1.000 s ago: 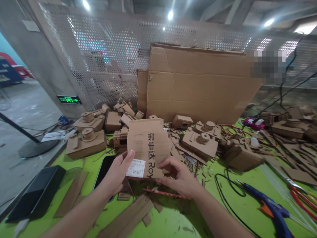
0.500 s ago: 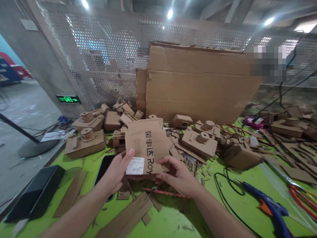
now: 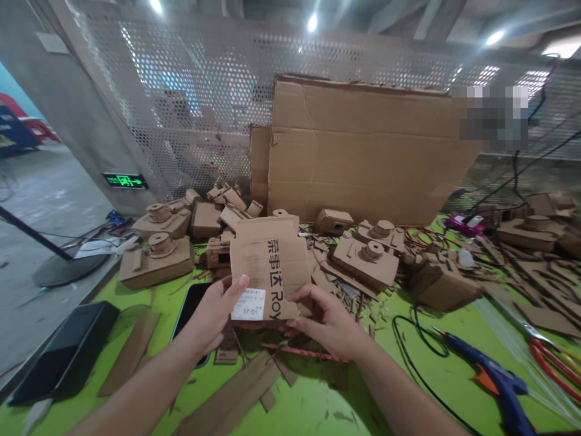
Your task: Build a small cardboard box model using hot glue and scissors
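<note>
A flat cardboard piece [image 3: 267, 260] with black printing and a white label is held up over the middle of the green table. My left hand [image 3: 222, 309] grips its lower left side, thumb on the front beside the label, other fingers partly hidden behind. At the lower right corner, my right hand [image 3: 322, 318] is closed on the same piece between thumb and fingers. Cardboard strips [image 3: 231, 393] and a thin red strip [image 3: 308, 352] lie on the table below the hands. A dark phone [image 3: 193, 309] is partly covered by my left hand and forearm.
Cardboard camera models [image 3: 157, 260] stand at the left, others [image 3: 365, 260] at the right. A blue glue gun [image 3: 490, 369] with a black cable and red-handled scissors [image 3: 551, 366] lie at right. Large cardboard sheets [image 3: 363, 151] lean behind. A black box [image 3: 66, 351] sits front left.
</note>
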